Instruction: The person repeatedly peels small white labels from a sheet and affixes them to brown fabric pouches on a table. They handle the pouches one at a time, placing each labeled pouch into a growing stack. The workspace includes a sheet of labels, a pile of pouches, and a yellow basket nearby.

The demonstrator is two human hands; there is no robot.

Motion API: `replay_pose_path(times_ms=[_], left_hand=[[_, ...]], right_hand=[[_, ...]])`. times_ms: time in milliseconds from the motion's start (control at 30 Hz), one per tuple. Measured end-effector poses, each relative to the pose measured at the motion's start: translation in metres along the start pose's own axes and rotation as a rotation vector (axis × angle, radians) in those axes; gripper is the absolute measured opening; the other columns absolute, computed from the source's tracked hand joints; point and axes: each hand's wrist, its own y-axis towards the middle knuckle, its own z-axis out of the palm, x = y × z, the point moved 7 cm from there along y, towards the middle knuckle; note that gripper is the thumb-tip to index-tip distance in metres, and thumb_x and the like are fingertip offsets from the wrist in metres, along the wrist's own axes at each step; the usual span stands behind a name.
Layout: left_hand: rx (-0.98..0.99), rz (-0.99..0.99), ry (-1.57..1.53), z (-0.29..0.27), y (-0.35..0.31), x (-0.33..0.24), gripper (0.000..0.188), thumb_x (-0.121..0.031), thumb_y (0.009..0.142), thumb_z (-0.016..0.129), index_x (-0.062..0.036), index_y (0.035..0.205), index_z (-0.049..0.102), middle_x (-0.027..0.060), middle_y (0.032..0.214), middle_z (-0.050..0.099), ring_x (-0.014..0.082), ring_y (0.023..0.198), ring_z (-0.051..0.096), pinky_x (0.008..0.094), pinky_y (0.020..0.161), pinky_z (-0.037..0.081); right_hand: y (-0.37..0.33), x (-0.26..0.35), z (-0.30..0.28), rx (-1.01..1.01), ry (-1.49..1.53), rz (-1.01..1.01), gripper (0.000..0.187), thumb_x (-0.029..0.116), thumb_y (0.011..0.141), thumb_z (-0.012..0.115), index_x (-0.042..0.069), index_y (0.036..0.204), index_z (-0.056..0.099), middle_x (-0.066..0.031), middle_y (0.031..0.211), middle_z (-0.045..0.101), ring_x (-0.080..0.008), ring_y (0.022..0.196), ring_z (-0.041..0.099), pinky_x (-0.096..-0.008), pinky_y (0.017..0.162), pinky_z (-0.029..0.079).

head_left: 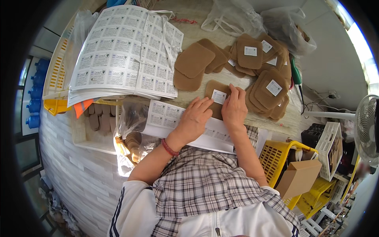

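A brown rounded pad [215, 85] lies at the table's front edge, with a white printed label [218, 96] on it. My right hand [234, 107] rests on the pad's right side, its fingers stretched out and fingertips at the label's right edge. On the left, my left hand [194, 119] lies over a sheet of printed labels [165, 113], fingers extended and their tips reaching the pad's left edge. The sheet hangs partly over the table edge and onto my lap. Beneath my palms, the surfaces are hidden.
Unlabelled brown pads [194, 60] overlap beyond my hands. Labelled pads [272, 89] pile up at the right, beside a green-handled tool [295, 71]. A thick stack of label sheets [112, 51] covers the left. Yellow crate [272, 158] and white fan [367, 128] stand right of the table.
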Motion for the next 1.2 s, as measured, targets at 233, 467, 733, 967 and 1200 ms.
replay_pose_path(times_ms=[233, 467, 733, 967, 1200], left_hand=[[-0.046, -0.026, -0.032, -0.003, -0.006, 0.002, 0.006, -0.001, 0.085, 0.054, 0.0009, 0.085, 0.059, 0.0255, 0.139, 0.051, 0.0398, 0.131, 0.048, 0.0517, 0.116, 0.033], [-0.104, -0.031, -0.011, -0.009, -0.022, 0.003, 0.007, -0.004, 0.087, 0.056, 0.0005, 0.088, 0.061, 0.0264, 0.136, 0.052, 0.0396, 0.131, 0.047, 0.053, 0.115, 0.031], [-0.102, -0.034, 0.004, -0.011, -0.029, 0.001, 0.005, -0.003, 0.086, 0.065, -0.0018, 0.091, 0.064, 0.0194, 0.126, 0.059, 0.0402, 0.125, 0.051, 0.0504, 0.111, 0.036], [-0.108, -0.003, -0.012, -0.017, -0.027, -0.006, 0.005, -0.003, 0.085, 0.066, -0.0026, 0.09, 0.066, 0.0119, 0.099, 0.061, 0.0329, 0.098, 0.057, 0.044, 0.091, 0.043], [-0.105, -0.031, -0.012, -0.018, -0.027, -0.004, 0.006, -0.006, 0.087, 0.064, -0.0031, 0.09, 0.068, 0.0097, 0.088, 0.058, 0.0308, 0.089, 0.055, 0.0421, 0.084, 0.041]], right_hand=[[0.004, -0.004, 0.002, 0.047, 0.005, 0.086, 0.028, 0.01, 0.096, 0.058, 0.009, 0.124, 0.058, -0.0114, 0.12, 0.056, -0.0331, 0.098, 0.065, -0.0442, 0.074, 0.056], [0.008, -0.024, -0.003, 0.053, 0.239, 0.247, 0.018, 0.014, 0.092, 0.067, 0.006, 0.108, 0.065, -0.0075, 0.098, 0.066, -0.0271, 0.084, 0.067, -0.038, 0.07, 0.053], [0.067, -0.101, -0.085, -0.046, 0.674, 0.341, 0.017, 0.009, 0.088, 0.074, 0.0, 0.101, 0.068, -0.0014, 0.084, 0.069, -0.0081, 0.075, 0.059, -0.0256, 0.07, 0.05], [0.083, -0.153, -0.155, -0.345, 0.336, 0.371, 0.022, 0.012, 0.092, 0.069, 0.004, 0.112, 0.069, -0.009, 0.106, 0.065, -0.0194, 0.082, 0.065, -0.0311, 0.075, 0.052], [0.049, -0.114, -0.148, -0.43, 0.208, 0.198, 0.01, 0.013, 0.093, 0.069, 0.009, 0.1, 0.072, -0.0049, 0.09, 0.063, -0.0178, 0.072, 0.061, -0.0313, 0.069, 0.05]])
